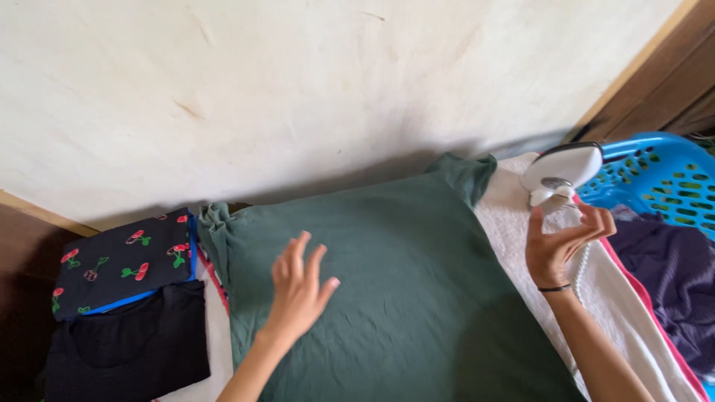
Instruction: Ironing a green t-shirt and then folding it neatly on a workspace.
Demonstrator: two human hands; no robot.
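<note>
A dark green t-shirt lies spread flat over a white towel on the surface in front of me. My left hand hovers on the shirt's left part, fingers spread, holding nothing. My right hand is at the shirt's right edge, fingers curled around the handle of a white iron that stands upright on the towel near the wall.
A folded black cloth with a cherry print lies on a black garment at the left. A blue laundry basket stands at the right with a dark purple garment beside it. A cream wall runs behind.
</note>
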